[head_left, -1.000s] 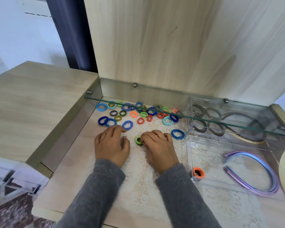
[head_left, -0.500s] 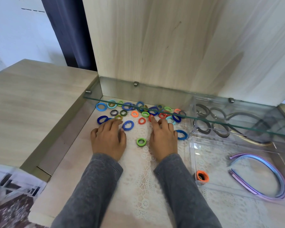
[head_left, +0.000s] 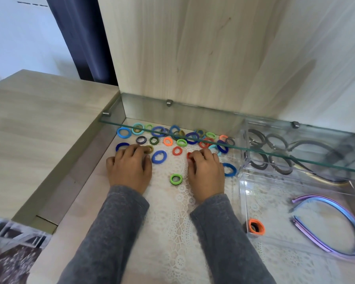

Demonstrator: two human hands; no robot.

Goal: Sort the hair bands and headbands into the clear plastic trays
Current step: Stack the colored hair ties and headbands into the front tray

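Note:
Several coloured hair bands [head_left: 173,140] lie scattered on the lace mat under the glass shelf. My left hand [head_left: 129,169] rests palm down, its fingertips touching an olive band [head_left: 149,149] beside a blue band [head_left: 159,156]. My right hand [head_left: 206,173] has its fingers curled over a small red band [head_left: 189,155]. A green band [head_left: 176,179] lies loose between my hands. The near clear tray [head_left: 243,193] holds purple headbands [head_left: 336,228] and an orange band [head_left: 256,226]. The far clear tray [head_left: 244,160] holds grey headbands [head_left: 275,154].
A glass shelf [head_left: 254,151] spans the recess just above the far bands and the far tray. A wooden back panel [head_left: 193,58] rises behind it. A raised wooden top [head_left: 39,130] borders the left side. Another blue band [head_left: 230,169] lies by the far tray.
My right hand let go of the green band, reached forward, and its fingers have now curled onto the red band. My left hand slid slightly forward to the olive band.

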